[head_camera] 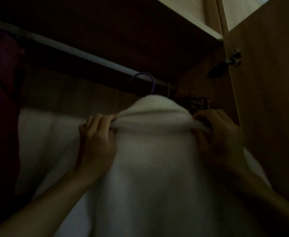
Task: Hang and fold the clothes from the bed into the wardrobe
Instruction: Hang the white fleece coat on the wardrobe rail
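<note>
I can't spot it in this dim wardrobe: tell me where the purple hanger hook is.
Head view, centre: the purple hanger hook rises from the white garment's collar, at the rail, between both hands.

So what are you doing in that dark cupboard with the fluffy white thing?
A person is hanging up clothes. Both hands grip a fluffy white garment near its collar, the left hand on one side and the right hand on the other. It sits on a purple hanger whose hook is up by the wardrobe rail. Whether the hook is over the rail is unclear.
</note>
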Action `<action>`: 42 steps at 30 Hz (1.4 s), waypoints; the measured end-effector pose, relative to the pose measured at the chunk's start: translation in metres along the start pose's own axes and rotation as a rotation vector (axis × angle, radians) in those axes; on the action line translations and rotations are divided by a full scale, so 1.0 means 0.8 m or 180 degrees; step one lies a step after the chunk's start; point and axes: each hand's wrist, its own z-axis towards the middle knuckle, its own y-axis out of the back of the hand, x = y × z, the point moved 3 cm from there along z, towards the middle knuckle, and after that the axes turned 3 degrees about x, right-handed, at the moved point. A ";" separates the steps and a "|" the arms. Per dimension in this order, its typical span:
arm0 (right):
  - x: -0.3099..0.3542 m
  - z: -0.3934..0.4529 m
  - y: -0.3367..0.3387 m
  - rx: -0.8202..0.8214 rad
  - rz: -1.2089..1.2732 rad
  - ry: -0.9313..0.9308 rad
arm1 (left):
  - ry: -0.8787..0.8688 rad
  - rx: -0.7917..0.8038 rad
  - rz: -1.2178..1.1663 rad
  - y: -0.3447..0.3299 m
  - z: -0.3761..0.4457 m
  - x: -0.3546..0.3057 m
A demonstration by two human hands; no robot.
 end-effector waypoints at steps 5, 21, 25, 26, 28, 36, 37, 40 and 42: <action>-0.012 0.044 -0.023 -0.0138 -0.0214 0.0267 | -0.0015 -0.0163 -0.0107 -0.050 0.049 0.030; -0.008 0.249 -0.155 0.0087 -0.1217 0.0321 | 0.0491 0.0090 -0.0480 -0.185 0.221 0.167; -0.012 0.252 -0.188 0.0118 -0.1179 0.0204 | 0.0622 0.0220 -0.0303 -0.204 0.228 0.195; -0.014 0.249 -0.195 0.0161 -0.1181 0.0188 | 0.0686 0.0309 -0.0297 -0.213 0.228 0.201; -0.018 0.243 -0.206 0.0287 -0.1180 0.0099 | 0.0890 0.0499 -0.0437 -0.232 0.221 0.212; -0.056 0.209 -0.212 0.0631 -0.1654 0.0101 | 0.0896 0.0814 -0.0519 -0.293 0.166 0.197; -0.064 0.207 -0.207 0.0635 -0.1742 0.0128 | 0.0786 0.0763 -0.0542 -0.297 0.161 0.185; -0.082 0.205 -0.194 0.0595 -0.1984 0.0365 | 0.0718 0.0478 -0.0809 -0.310 0.151 0.165; -0.093 0.205 -0.188 0.0636 -0.2094 0.0562 | 0.0553 0.0401 -0.0846 -0.314 0.142 0.153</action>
